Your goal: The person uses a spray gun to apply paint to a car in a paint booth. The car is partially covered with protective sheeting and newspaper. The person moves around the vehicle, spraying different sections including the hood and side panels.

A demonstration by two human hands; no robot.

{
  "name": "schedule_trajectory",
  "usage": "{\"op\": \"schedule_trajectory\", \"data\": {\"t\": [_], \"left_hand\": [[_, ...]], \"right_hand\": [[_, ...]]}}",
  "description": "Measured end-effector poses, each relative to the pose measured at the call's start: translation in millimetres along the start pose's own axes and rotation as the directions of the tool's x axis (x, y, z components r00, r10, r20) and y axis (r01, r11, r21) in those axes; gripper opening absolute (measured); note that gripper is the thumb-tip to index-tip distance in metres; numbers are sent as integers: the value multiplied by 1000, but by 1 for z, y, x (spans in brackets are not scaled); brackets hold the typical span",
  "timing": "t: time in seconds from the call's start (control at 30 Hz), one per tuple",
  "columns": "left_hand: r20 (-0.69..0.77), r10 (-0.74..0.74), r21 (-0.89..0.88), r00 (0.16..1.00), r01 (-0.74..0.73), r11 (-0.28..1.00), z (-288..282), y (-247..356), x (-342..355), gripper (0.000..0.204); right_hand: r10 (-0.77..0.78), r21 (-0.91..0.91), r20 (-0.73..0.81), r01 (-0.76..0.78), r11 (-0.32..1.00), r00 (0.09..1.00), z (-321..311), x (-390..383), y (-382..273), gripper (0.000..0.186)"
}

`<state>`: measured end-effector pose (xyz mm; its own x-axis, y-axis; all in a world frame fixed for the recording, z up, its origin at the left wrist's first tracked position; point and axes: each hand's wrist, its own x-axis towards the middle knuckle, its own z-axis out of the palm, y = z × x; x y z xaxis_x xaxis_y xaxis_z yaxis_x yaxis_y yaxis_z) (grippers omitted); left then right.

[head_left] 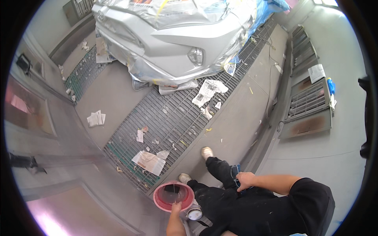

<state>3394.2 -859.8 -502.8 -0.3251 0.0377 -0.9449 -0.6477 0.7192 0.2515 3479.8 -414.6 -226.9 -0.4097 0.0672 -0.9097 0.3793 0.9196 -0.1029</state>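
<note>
My left hand is closed at the near side of a round pink bucket, and a thin, pale line runs from the fingers across the bucket's opening. Inside the bucket something dark shows, too unclear to name. By my right thigh, my right hand is closed around a blue-and-grey thing that is mostly hidden behind the fingers. A round tin stands just right of the bucket.
A silver car, partly wrapped in plastic sheeting, stands ahead. Torn newspaper lies on the floor grating. Along the right wall are grille panels and a cable. A doorway panel stands at my left.
</note>
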Motion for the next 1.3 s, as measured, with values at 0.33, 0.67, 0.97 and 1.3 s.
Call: {"op": "schedule_trajectory", "data": {"t": [0.33, 0.67, 0.97, 1.3], "left_hand": [[-86, 72, 444, 994, -27, 896, 70, 202, 8, 77], [108, 160, 738, 981, -187, 649, 210, 465, -39, 80], [537, 319, 761, 781, -612, 217, 434, 731, -152, 61], [855, 386, 406, 346, -910, -83, 683, 1066, -310, 39]], "right_hand": [[177, 519, 108, -208, 829, 978, 5, 23, 104, 108], [-56, 943, 122, -133, -305, 991, -73, 65, 233, 46], [-1, 324, -158, 51, -945, 987, -164, 72, 378, 26], [303, 2, -602, 381, -924, 738, -352, -3, 708, 41]]}}
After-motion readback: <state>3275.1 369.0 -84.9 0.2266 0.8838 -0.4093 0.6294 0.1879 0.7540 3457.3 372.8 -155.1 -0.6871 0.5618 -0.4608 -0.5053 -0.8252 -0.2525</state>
